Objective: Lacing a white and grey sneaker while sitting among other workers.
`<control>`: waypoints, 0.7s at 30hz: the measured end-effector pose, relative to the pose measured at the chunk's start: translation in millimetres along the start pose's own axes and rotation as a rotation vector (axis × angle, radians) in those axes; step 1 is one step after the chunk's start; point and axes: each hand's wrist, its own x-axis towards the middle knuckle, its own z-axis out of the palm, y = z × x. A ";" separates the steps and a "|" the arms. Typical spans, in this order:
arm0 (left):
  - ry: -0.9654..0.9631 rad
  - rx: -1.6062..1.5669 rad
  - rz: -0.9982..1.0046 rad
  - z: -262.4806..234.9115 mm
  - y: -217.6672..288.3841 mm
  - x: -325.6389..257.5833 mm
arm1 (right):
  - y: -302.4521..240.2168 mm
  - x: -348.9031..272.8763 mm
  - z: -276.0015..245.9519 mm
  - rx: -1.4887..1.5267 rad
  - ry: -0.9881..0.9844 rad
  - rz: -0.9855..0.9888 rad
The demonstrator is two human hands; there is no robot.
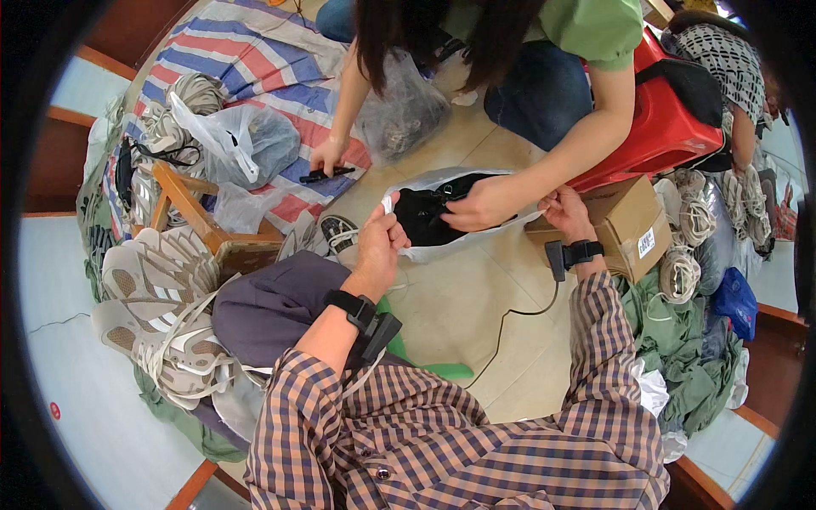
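through the feed, the bag (442, 247) reads white to me, its contents (415, 215) black. i see orange-tan and navy checks across the shirt (442, 450), a light green sleeve (603, 30), dark blue jeans (544, 95), and a sheet (246, 59) striped red, white and blue. the plastic stool (650, 127) comes through to me bright red, the carton (619, 223) brown, the shoes (143, 276) beige-grey with white stripes, the floor tiles (518, 289) pale beige.

Striped sheet (242, 53) lay on floor (459, 327) | sneakers (157, 285) were heaped at left | blue bag (735, 303) lay near green cloth (680, 361)
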 end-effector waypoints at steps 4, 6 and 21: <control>-0.003 0.012 -0.004 0.8 -2.4 1.4 | 0.6 1.4 -7.4 -0.013 -0.069 -0.019; 0.015 0.005 -0.009 -1.3 -3.2 2.9 | -1.3 -3.0 -1.2 -0.016 -0.064 0.010; -0.013 0.020 0.008 -4.7 -9.2 8.1 | 5.5 -6.8 31.4 -0.261 -0.276 -0.157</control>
